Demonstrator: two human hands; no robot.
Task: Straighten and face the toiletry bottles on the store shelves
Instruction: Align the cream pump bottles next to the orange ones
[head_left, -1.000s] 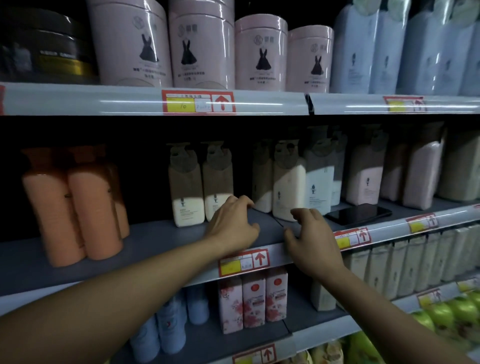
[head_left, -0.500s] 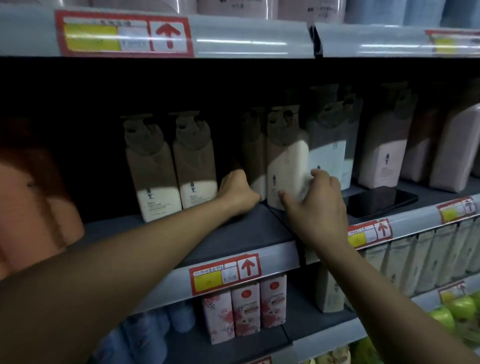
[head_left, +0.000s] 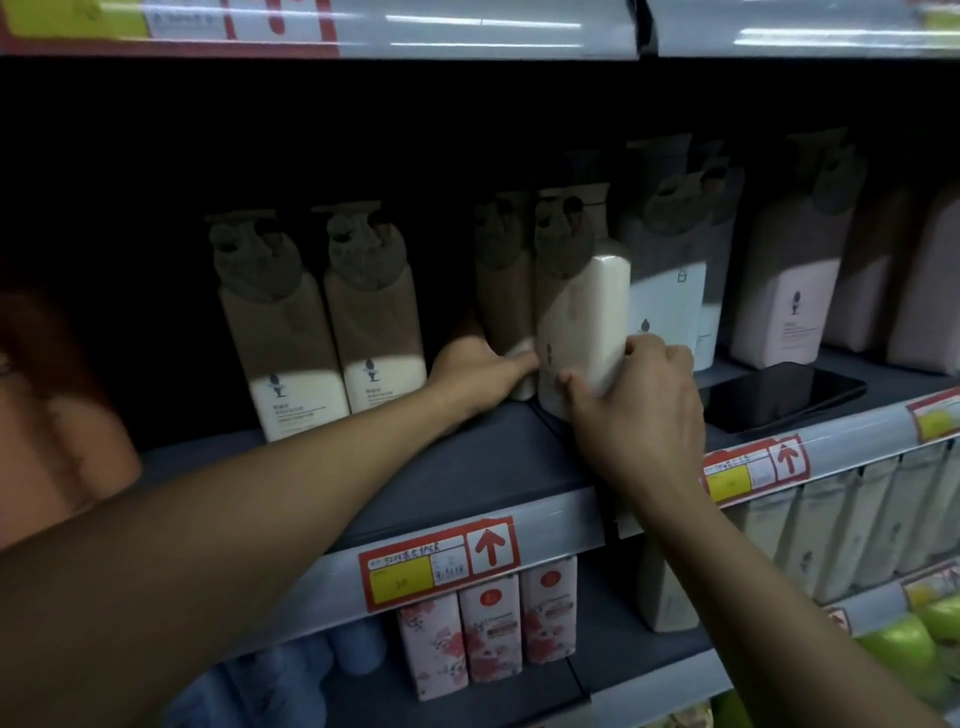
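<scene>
On the middle shelf (head_left: 467, 483), both of the person's hands are working at a cluster of cream pump bottles standing a little back from the front edge. Their right hand (head_left: 636, 415) is wrapping around the lower part of the front cream bottle (head_left: 584, 322), thumb pressing on its near face and fingers (head_left: 657, 351) curling around its right side, so the grip is closed on it. That bottle is sitting turned at an angle, showing one narrow side as well as its label face, with its base on the shelf. Their left hand (head_left: 480, 371) is reaching in just beside it, fingers (head_left: 519, 358) curled at the foot of the bottle behind (head_left: 501, 275); whether they are actually gripping it or only pressing against it I cannot tell, since the fingertips are hiding between the two bottles. Further left, two matching cream bottles (head_left: 322, 332) are standing side by side, upright and facing out. To the right, a white bottle (head_left: 667, 291) is standing just beside the held one, and a pink bottle (head_left: 789, 291) is standing beyond that. A dark phone (head_left: 784, 392) is lying flat on the shelf in front of them. Red and yellow price tags (head_left: 441, 564) are running along the shelf edge, and floral boxes (head_left: 488, 631) are lining up on the shelf below.
</scene>
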